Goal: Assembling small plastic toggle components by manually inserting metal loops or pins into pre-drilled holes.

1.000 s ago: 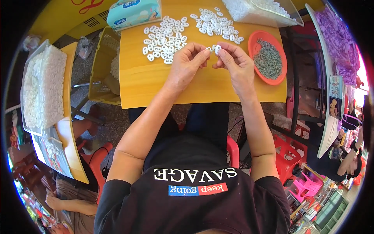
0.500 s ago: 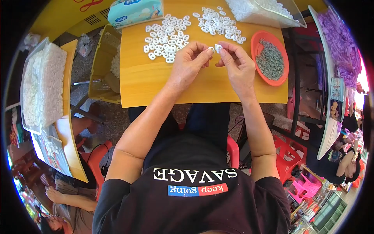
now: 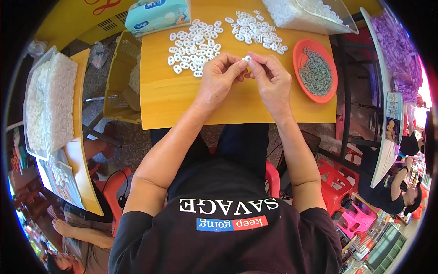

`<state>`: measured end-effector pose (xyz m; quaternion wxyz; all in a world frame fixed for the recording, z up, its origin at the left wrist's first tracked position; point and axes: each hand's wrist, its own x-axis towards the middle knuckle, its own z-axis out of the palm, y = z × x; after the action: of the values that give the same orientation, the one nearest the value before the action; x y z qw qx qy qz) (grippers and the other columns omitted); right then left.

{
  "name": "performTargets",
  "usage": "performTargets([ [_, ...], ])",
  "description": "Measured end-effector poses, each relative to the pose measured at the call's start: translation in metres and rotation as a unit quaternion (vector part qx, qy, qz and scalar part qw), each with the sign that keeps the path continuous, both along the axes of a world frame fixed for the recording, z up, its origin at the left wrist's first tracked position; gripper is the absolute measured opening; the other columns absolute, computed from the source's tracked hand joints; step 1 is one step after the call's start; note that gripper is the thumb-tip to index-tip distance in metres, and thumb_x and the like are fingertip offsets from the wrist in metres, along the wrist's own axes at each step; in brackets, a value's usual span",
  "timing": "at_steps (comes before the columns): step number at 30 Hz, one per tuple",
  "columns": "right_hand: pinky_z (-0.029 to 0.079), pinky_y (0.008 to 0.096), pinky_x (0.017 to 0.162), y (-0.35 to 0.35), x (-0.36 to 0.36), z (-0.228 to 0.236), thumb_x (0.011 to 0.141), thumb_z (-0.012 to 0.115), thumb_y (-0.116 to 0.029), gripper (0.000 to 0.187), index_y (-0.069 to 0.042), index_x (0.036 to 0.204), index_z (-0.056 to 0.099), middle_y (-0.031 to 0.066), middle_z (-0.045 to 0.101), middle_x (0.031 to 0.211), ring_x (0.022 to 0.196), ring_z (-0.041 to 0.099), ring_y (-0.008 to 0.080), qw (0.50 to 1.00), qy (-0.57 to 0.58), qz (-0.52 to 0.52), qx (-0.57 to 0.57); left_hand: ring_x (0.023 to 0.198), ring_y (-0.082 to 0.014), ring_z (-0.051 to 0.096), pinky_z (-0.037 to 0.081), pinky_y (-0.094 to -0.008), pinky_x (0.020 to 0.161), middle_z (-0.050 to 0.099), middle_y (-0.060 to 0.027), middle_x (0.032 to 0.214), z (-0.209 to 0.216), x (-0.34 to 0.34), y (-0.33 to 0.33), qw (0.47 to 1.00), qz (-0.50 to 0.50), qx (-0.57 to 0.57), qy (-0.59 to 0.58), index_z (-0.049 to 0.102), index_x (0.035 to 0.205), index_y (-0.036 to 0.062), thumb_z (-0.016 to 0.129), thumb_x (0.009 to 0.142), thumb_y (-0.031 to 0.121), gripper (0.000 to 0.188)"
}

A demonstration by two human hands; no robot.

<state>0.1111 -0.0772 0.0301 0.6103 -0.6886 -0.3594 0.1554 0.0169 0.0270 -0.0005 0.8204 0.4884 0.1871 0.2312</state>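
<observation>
Above the yellow table (image 3: 182, 102) my two hands meet around a small white plastic piece (image 3: 247, 58). My left hand (image 3: 220, 75) pinches it from the left between thumb and forefinger. From the right, the fingertips of my right hand (image 3: 273, 81) press on the same piece, which they partly cover. Past my left hand lies a spread of white oval pieces with two holes each (image 3: 191, 48). A second, smaller group of white pieces (image 3: 258, 31) lies beyond my hands. Right of my right hand stands an orange-red bowl (image 3: 297, 57) with many small grey metal parts (image 3: 315, 75), like screws.
A blue-green tissue pack (image 3: 159, 17) sits at the table's far left, a clear bin of white pieces (image 3: 305, 16) at the far right. To the left are a yellow crate (image 3: 112, 86) and another full bin (image 3: 52, 98). Other people sit at both sides.
My hands have drawn closer together. The white parts seen apart between my fingertips now meet as one piece. My right hand has shifted slightly left.
</observation>
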Motion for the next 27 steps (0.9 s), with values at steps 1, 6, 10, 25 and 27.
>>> performTargets([
  [1, 0.055, 0.0238, 0.066, 0.000, 0.000, -0.001, 0.092, 0.063, -0.004, 0.018, 0.003, 0.108, 0.066, 0.0065, 0.062, 0.093, 0.077, 0.064, 0.0111, 1.000, -0.002, -0.001, 0.001, 0.069, -0.0065, 0.055, 0.041, -0.0215, 0.064, 0.062, -0.0002, 0.078, 0.001, 0.000, 0.000, 1.000, 0.001, 0.002, -0.001, 0.063, 0.091, 0.0034, 0.066, 0.093, 0.016, 0.013],
  [6, 0.051, 0.0227, 0.069, -0.007, 0.006, 0.003, 0.093, 0.062, -0.008, 0.022, 0.003, 0.112, 0.065, 0.0064, 0.066, 0.095, 0.076, 0.061, 0.0088, 0.990, 0.137, 0.013, 0.031, 0.072, -0.0070, 0.055, 0.042, -0.0218, 0.067, 0.063, -0.0011, 0.082, 0.005, 0.004, -0.004, 1.000, -0.013, 0.015, -0.023, 0.063, 0.096, 0.0029, 0.064, 0.094, 0.017, 0.014],
  [10, 0.051, 0.0227, 0.071, -0.020, 0.011, 0.017, 0.093, 0.063, -0.009, 0.024, 0.003, 0.114, 0.064, 0.0062, 0.067, 0.094, 0.076, 0.059, 0.0083, 0.973, 0.214, 0.027, 0.078, 0.076, -0.0081, 0.054, 0.043, -0.0228, 0.070, 0.063, -0.0025, 0.089, 0.016, -0.003, -0.008, 0.996, -0.052, 0.022, -0.062, 0.061, 0.106, 0.0018, 0.060, 0.096, 0.018, 0.019],
  [25, 0.051, 0.0259, 0.072, -0.029, -0.037, 0.042, 0.091, 0.067, -0.007, 0.071, -0.009, 0.148, 0.025, 0.0041, 0.062, 0.094, 0.075, 0.057, 0.0093, 0.870, 0.421, 0.217, 0.139, 0.099, -0.0119, 0.053, 0.043, -0.0241, 0.078, 0.055, -0.0092, 0.126, 0.037, -0.050, -0.030, 0.979, -0.050, 0.133, -0.143, 0.062, 0.115, 0.0013, 0.045, 0.103, 0.030, 0.035],
  [27, 0.050, 0.0242, 0.075, -0.024, -0.047, 0.040, 0.091, 0.066, -0.006, 0.073, -0.012, 0.150, 0.024, 0.0041, 0.061, 0.096, 0.080, 0.057, 0.0093, 0.863, 0.434, 0.217, 0.141, 0.106, -0.0148, 0.052, 0.043, -0.0267, 0.085, 0.055, -0.0099, 0.125, 0.039, -0.058, -0.034, 0.982, -0.026, 0.102, -0.155, 0.062, 0.114, 0.0011, 0.047, 0.102, 0.029, 0.034],
])
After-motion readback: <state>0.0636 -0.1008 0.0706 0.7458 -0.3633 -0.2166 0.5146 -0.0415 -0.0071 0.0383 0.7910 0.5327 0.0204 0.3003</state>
